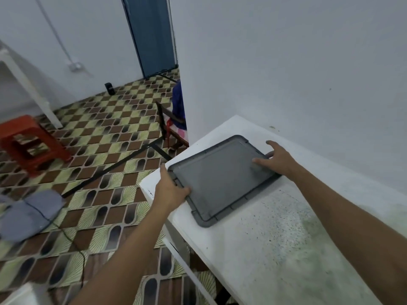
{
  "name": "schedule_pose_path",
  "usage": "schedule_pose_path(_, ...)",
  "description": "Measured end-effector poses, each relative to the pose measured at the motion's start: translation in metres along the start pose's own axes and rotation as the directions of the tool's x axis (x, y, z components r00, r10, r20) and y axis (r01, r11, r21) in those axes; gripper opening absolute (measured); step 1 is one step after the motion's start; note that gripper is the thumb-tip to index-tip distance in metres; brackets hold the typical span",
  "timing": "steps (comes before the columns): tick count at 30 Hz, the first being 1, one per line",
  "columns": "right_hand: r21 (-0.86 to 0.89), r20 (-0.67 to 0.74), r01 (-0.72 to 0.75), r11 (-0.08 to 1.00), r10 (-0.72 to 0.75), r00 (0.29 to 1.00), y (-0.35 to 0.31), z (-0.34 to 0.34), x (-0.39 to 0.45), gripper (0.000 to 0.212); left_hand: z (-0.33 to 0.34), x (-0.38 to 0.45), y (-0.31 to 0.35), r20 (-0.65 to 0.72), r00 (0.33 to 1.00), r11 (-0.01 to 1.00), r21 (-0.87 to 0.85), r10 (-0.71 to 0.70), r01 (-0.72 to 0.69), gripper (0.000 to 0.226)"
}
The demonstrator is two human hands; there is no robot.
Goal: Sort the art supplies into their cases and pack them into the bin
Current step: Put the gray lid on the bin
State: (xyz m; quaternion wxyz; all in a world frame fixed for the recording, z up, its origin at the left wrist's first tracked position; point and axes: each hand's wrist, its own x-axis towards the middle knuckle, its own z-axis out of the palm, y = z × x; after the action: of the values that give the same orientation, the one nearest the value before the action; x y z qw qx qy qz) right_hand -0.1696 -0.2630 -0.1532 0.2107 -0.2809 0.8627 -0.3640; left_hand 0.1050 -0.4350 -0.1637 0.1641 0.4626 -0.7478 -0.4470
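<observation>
White tabletop (275, 249) at lower right was occupied by a grey bin lid (220, 181), gripped at its edge by the left hand (170, 190) and pressed flat by the right hand (275, 159); no supplies were seen, so packing was judged nearly finished.

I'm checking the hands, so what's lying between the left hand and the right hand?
In the head view, only the flat top of the grey lid lies between the left hand and right hand; nothing rests on it.

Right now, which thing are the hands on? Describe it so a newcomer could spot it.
Find the white table against the wall. At its far left end lies a flat grey lid, the left hand gripping its near edge and the right hand resting on top. It is the only dark, rimmed rectangle on the table.
</observation>
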Motion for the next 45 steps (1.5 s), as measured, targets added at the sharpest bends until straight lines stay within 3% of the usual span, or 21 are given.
schedule_pose_path(4, 0.218, -0.003, -0.088, 0.972, 0.091, 0.996, 0.003, -0.029, -0.037, 0.075, -0.003, -0.01, 0.019, 0.021, 1.0, 0.964, -0.266, -0.004, 0.01, 0.087)
schedule_pose_path(8, 0.633, -0.03, -0.143, 0.761, 0.208, 0.978, -0.008, -0.085, -0.086, 0.069, -0.008, -0.032, 0.078, 0.169, 0.985, 0.781, -0.613, -0.019, 0.12, 0.054)
schedule_pose_path(10, 0.746, -0.04, -0.091, 0.66, 0.18, 0.983, -0.007, -0.114, -0.118, 0.075, -0.005, -0.046, 0.104, 0.269, 0.958, 0.674, -0.726, 0.099, 0.135, 0.05)
schedule_pose_path(12, 0.803, -0.024, -0.038, 0.595, 0.096, 0.995, 0.004, -0.13, -0.151, 0.083, 0.007, -0.064, 0.122, 0.32, 0.922, 0.63, -0.768, 0.218, 0.117, 0.049)
schedule_pose_path(14, 0.82, -0.047, -0.003, 0.572, 0.073, 0.996, 0.023, -0.13, -0.183, 0.078, 0.027, -0.084, 0.125, 0.318, 0.909, 0.628, -0.774, 0.269, 0.085, 0.041)
schedule_pose_path(18, 0.876, -0.165, 0.095, 0.473, 0.109, 0.98, 0.07, -0.111, -0.237, 0.036, 0.058, -0.111, 0.099, 0.313, 0.872, 0.615, -0.788, 0.377, 0.017, 0.026)
schedule_pose_path(19, 0.89, -0.181, 0.111, 0.442, 0.12, 0.976, 0.081, -0.105, -0.247, 0.031, 0.061, -0.115, 0.088, 0.341, 0.849, 0.632, -0.775, 0.403, 0.011, 0.039)
schedule_pose_path(20, 0.896, -0.187, 0.116, 0.429, 0.127, 0.974, 0.091, -0.1, -0.256, 0.038, 0.061, -0.12, 0.08, 0.384, 0.824, 0.655, -0.755, 0.417, 0.02, 0.056)
schedule_pose_path(23, 0.856, -0.141, 0.076, 0.511, 0.089, 0.986, 0.113, -0.087, -0.276, 0.06, 0.064, -0.125, 0.05, 0.53, 0.738, 0.789, -0.614, 0.418, -0.007, 0.07)
schedule_pose_path(26, 0.685, -0.082, 0.038, 0.727, 0.026, 0.996, 0.132, -0.082, -0.289, 0.066, 0.064, -0.123, 0.024, 0.639, 0.659, 0.916, -0.323, 0.395, -0.236, 0.063)
schedule_pose_path(28, 0.49, -0.067, 0.055, 0.87, -0.025, 0.997, 0.144, -0.075, -0.293, 0.063, 0.064, -0.123, 0.014, 0.654, 0.65, 0.919, -0.219, 0.388, -0.328, 0.06)
schedule_pose_path(32, 0.339, -0.089, 0.066, 0.938, -0.038, 0.995, 0.155, -0.058, -0.293, 0.069, 0.069, -0.126, 0.007, 0.696, 0.567, 0.846, -0.112, 0.441, -0.521, 0.064)
schedule_pose_path(34, 0.235, -0.129, 0.051, 0.971, -0.02, 0.991, 0.156, -0.05, -0.293, 0.08, 0.076, -0.125, 0.001, 0.669, 0.585, 0.813, -0.048, 0.457, -0.581, 0.07)
schedule_pose_path(37, 0.099, -0.323, 0.037, 0.994, -0.003, 0.946, 0.156, -0.044, -0.296, 0.079, 0.088, -0.114, 0.001, 0.527, 0.695, 0.772, 0.109, 0.489, -0.626, 0.075)
schedule_pose_path(40, -0.121, -0.461, -0.116, 0.986, 0.048, 0.886, 0.162, -0.041, -0.297, 0.096, 0.1, -0.102, 0.009, 0.501, 0.736, 0.739, 0.249, 0.455, -0.626, 0.085)
schedule_pose_path(42, -0.104, -0.457, -0.175, 0.979, 0.109, 0.883, 0.165, -0.041, -0.296, 0.103, 0.111, -0.102, 0.014, 0.51, 0.73, 0.758, 0.21, 0.454, -0.618, 0.09)
schedule_pose_path(45, 0.043, -0.444, -0.14, 0.989, 0.144, 0.885, 0.158, -0.045, -0.296, 0.092, 0.119, -0.107, 0.024, 0.485, 0.738, 0.812, 0.093, 0.468, -0.576, 0.095)
